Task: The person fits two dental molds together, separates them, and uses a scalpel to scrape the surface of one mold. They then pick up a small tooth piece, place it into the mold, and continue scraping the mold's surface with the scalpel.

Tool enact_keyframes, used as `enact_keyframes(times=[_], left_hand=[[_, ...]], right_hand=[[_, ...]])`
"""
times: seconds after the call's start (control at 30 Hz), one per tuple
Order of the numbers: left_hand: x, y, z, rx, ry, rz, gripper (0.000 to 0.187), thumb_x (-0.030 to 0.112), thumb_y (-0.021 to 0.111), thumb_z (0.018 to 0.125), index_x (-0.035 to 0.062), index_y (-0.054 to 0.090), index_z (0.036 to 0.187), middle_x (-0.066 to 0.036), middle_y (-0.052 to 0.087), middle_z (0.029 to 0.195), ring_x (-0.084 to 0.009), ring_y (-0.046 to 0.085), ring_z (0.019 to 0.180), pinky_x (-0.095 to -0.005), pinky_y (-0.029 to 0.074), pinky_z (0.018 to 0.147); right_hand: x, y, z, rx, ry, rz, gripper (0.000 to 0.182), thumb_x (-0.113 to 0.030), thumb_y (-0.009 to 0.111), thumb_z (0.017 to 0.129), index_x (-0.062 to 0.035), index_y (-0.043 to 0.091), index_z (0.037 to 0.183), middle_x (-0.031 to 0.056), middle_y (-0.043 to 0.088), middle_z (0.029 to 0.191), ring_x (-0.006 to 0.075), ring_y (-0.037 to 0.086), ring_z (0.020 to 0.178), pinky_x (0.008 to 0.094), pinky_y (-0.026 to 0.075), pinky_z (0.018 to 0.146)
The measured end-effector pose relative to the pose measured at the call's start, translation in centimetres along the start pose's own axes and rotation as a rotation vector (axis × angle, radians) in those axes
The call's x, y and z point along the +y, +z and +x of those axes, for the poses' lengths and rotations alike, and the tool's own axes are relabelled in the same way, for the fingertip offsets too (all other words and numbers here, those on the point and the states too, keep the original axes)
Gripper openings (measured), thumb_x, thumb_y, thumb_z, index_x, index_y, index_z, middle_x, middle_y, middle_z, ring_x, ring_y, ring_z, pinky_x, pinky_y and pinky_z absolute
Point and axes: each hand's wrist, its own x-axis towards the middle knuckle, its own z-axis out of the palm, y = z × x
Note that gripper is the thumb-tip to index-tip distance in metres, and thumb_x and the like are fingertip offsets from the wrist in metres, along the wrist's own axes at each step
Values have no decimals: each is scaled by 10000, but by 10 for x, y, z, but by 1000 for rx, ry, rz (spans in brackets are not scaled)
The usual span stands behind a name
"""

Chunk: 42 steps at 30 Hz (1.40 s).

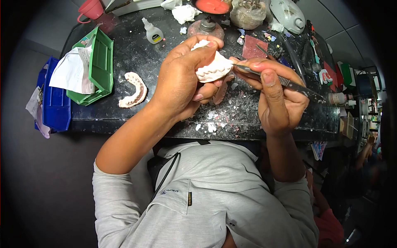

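A white plaster dental cast [215,69] with a row of teeth is gripped in my left hand [178,72], thumb on top and fingers beneath. My right hand [283,97] is closed around a slim carving knife [295,87] with a dark, dotted handle. Its tip meets the right edge of the cast, or lies very close to it. On the table under my hands is a pinkish curved piece [220,94], partly hidden. A horseshoe-shaped pale pink dental cast [140,90] rests left of my left forearm.
White and pink shavings [211,127] litter the black table [136,58]. At left stand a green bin [101,66] and a blue bin [57,105] with papers. A small bottle [152,32], a burner [206,27], a pink wax sheet [253,47] and a red cup [91,9] lie farther back.
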Motion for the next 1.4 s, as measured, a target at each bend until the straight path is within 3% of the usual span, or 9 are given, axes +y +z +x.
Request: enact_keyframes(times=[0.13, 0.23, 0.3, 0.53, 0.6, 1.1, 1.23, 1.3, 1.4], left_hand=[[-7, 6, 0, 45, 101, 68, 209, 212, 497, 1047, 39, 513, 1163, -110, 609, 714, -99, 468, 398, -223, 320, 361], [-17, 9, 4, 237, 371, 317, 253, 282, 533, 1033, 71, 538, 1172, -61, 605, 690, -64, 435, 378, -194, 272, 318], [-18, 8, 5, 211, 409, 340, 261, 292, 554, 1029, 72, 540, 1170, -54, 626, 719, -58, 482, 408, -181, 289, 327], [-10, 8, 0, 139, 256, 304, 248, 274, 521, 1042, 65, 547, 1173, -63, 624, 720, -58, 474, 401, -177, 289, 328], [-10, 9, 1, 121, 242, 260, 249, 270, 510, 1044, 62, 547, 1177, -68, 622, 719, -58, 472, 398, -180, 281, 325], [-5, 7, 1, 123, 93, 149, 226, 259, 518, 1031, 89, 553, 1176, -70, 582, 668, -68, 373, 362, -208, 236, 325], [-7, 6, 2, 136, 113, 178, 222, 265, 527, 1032, 93, 554, 1171, -56, 590, 676, -62, 406, 381, -202, 257, 331], [-13, 6, 5, 197, 371, 353, 222, 274, 544, 1031, 99, 554, 1167, -35, 598, 686, -50, 454, 415, -186, 285, 343], [-14, 5, 6, 187, 409, 364, 227, 280, 557, 1027, 98, 554, 1163, -22, 611, 702, -40, 491, 446, -169, 309, 361]], right_hand=[[-1, 5, 2, 53, 71, 59, 225, -35, 531, 1015, 148, 662, 1015, 252, 694, 1037, 325, 725, 958, 416, 634, 844], [-5, 2, 3, 109, 187, 180, 260, -71, 526, 1021, 164, 637, 1007, 262, 685, 1022, 368, 720, 969, 463, 636, 850], [-4, -5, 3, 10, 171, 221, 276, -54, 430, 1037, 175, 570, 1104, 322, 658, 1063, 418, 697, 1030, 500, 608, 918], [-4, -3, 2, -8, 149, 164, 289, -62, 422, 1047, 185, 551, 1125, 347, 646, 1086, 440, 685, 1049, 510, 604, 923], [-4, 1, 2, 67, 127, 205, 239, -53, 486, 1034, 153, 603, 1065, 288, 669, 1039, 411, 707, 999, 494, 630, 863], [-1, 4, 1, 37, 86, 152, 203, -9, 502, 1021, 146, 624, 1069, 262, 676, 1066, 363, 709, 1011, 459, 630, 869], [-4, 2, 2, 19, 98, 87, 222, -27, 500, 1026, 154, 627, 1054, 256, 677, 1066, 361, 708, 1015, 455, 629, 872], [-5, -1, 1, 75, 251, 220, 253, -55, 499, 1034, 162, 629, 1041, 255, 678, 1060, 366, 709, 1009, 460, 628, 876], [-6, -3, 3, 68, 251, 244, 275, -79, 503, 1037, 169, 624, 1049, 264, 676, 1052, 369, 715, 987, 461, 628, 876]])
